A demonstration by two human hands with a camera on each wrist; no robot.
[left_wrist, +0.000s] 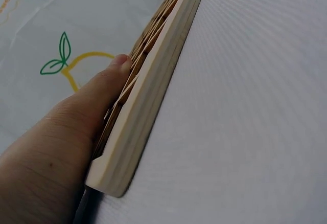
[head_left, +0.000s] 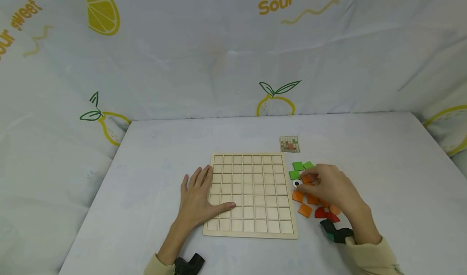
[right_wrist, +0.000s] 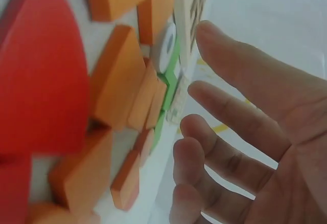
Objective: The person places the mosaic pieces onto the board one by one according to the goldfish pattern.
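While both wide and empty, left hand (head_left: 197, 202) on gridded board (head_left: 258, 190), right hand (head_left: 332, 185) above orange tiles (head_left: 305, 210).

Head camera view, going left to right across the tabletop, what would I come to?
Left hand → wooden grid board → small patterned card → right hand.
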